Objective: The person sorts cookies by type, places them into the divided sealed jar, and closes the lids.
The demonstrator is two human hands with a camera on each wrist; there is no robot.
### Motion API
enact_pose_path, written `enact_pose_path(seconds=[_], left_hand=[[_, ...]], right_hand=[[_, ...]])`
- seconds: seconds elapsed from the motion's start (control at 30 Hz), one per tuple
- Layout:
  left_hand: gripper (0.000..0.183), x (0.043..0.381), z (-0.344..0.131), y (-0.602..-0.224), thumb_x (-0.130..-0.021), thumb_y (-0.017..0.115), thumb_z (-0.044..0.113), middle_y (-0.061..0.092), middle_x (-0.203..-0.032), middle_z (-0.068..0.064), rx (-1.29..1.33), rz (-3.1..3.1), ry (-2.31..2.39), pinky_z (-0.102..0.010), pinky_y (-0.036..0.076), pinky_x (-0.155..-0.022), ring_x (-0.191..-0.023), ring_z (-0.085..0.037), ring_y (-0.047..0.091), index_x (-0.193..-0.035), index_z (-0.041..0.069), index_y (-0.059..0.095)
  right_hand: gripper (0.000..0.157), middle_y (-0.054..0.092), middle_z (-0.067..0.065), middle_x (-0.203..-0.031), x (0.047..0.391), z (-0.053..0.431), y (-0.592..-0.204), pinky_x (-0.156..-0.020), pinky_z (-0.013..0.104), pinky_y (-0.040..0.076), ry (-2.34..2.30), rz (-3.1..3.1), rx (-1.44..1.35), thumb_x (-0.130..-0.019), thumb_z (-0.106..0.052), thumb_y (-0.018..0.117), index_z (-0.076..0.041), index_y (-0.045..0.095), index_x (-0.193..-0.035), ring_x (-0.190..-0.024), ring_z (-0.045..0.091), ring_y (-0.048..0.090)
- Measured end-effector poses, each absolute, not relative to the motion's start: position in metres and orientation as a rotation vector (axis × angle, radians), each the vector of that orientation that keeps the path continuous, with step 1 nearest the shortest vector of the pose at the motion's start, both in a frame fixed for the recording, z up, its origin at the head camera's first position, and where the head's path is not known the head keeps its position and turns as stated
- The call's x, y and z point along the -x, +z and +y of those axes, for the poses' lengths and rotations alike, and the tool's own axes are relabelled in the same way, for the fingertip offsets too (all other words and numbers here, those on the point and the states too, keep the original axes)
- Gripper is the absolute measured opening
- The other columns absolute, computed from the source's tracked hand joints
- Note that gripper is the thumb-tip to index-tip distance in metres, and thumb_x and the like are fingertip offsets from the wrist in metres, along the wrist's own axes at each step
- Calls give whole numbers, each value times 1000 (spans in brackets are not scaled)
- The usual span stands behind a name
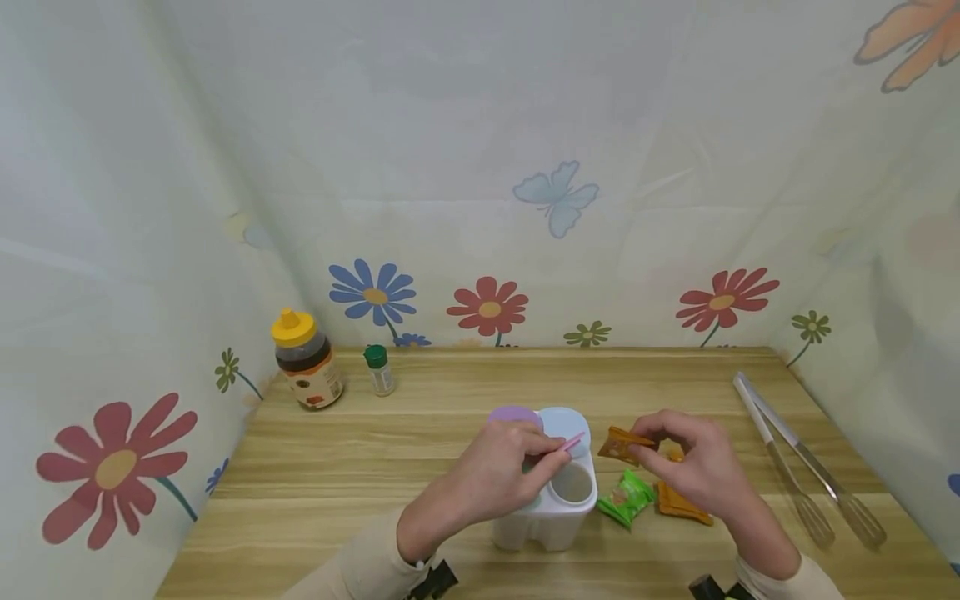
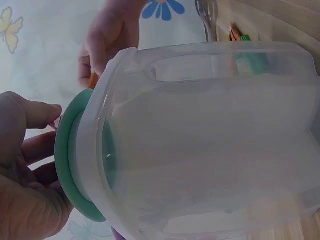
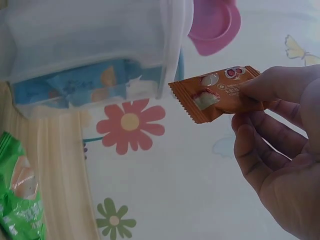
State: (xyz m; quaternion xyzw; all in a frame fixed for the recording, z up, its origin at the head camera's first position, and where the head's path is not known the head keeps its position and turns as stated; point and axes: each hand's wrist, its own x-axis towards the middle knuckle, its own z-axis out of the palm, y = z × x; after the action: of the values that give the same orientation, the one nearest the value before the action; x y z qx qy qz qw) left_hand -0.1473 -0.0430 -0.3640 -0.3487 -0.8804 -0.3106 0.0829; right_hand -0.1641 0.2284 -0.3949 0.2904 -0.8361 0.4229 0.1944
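On the surface (image 1: 322, 467), at far left, stands a jar (image 1: 309, 371) with a yellow lid; right of it is a green-capped bottle (image 1: 381, 379). At centre, near side, the left hand (image 1: 495, 471) reaches over a white container (image 1: 547, 532) and pinches a pink lid (image 1: 573, 441) between thumb and fingers. This lid is probably light and flexible; grip it by the rim. Just right of the container, raised above the surface, is an orange packet (image 1: 619, 447), its serrated end directed left. A green packet (image 1: 627, 498) lies nearer, beside the container. The right hand (image 1: 697, 462) pinches the orange packet by its right end. Expect a light, slick wrapper with possibly fragile contents; hold it at the end, without squeezing the middle. A second orange packet (image 1: 684, 505) lies below this hand. Metal tongs (image 1: 806, 458) lie at far right.
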Motion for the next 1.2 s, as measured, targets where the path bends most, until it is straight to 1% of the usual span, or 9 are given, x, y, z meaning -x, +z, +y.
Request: enact_pose_path(seconds=[0.2, 0.33, 0.47, 0.6, 0.87, 0.97, 1.2], left_hand=[[28, 146, -44, -365, -96, 61, 31, 70, -84, 4, 1046, -2621, -951, -7, 39, -53, -67, 3, 50, -109, 11, 75], [28, 147, -44, -365, -96, 61, 31, 71, -85, 4, 1051, -2621, -963, -8, 40, -53, -68, 4, 50, -109, 11, 75], [27, 147, -44, -365, -96, 61, 31, 71, -84, 4, 1055, -2615, -971, -8, 39, -53, -67, 4, 50, -109, 11, 75], [27, 146, -44, -366, -96, 61, 30, 71, -84, 4, 1060, -2605, -971, -7, 39, -52, -67, 4, 50, -108, 11, 76], [27, 147, -44, -367, -96, 61, 29, 72, -85, 3, 1066, -2594, -960, -7, 35, -50, -65, 4, 49, -108, 10, 76], [27, 147, -44, -366, -96, 62, 30, 72, -84, 4, 1059, -2594, -962, -7, 34, -48, -63, 3, 48, -109, 10, 75], [29, 149, -45, -366, -97, 60, 31, 72, -84, 4, 1072, -2585, -956, -8, 34, -48, -63, 2, 47, -109, 11, 75]], right_hand=[[36, 69, -10, -86, 156, 224, -387, -65, 21, 53, 1220, -2341, -862, -73, 7, 79, -23, 69, -91, -73, 5, 61], [39, 69, -10, -87, 152, 221, -384, -65, 21, 54, 1252, -2328, -894, -72, 9, 78, -23, 69, -93, -74, 5, 62], [37, 70, -6, -88, 152, 218, -383, -66, 19, 54, 1322, -2287, -958, -73, 11, 77, -18, 69, -93, -75, 6, 63], [33, 71, -1, -87, 151, 214, -385, -67, 19, 54, 1400, -2225, -1023, -74, 14, 74, -13, 69, -92, -75, 7, 64], [36, 71, 3, -88, 151, 205, -389, -65, 20, 54, 1434, -2121, -1088, -72, 17, 73, -10, 69, -95, -73, 8, 64], [35, 71, 3, -89, 151, 201, -389, -66, 20, 55, 1469, -2115, -1095, -73, 17, 73, -10, 69, -96, -75, 8, 65], [36, 70, 8, -90, 153, 192, -394, -67, 23, 56, 1544, -2061, -1136, -73, 20, 71, -7, 68, -97, -78, 11, 67]])
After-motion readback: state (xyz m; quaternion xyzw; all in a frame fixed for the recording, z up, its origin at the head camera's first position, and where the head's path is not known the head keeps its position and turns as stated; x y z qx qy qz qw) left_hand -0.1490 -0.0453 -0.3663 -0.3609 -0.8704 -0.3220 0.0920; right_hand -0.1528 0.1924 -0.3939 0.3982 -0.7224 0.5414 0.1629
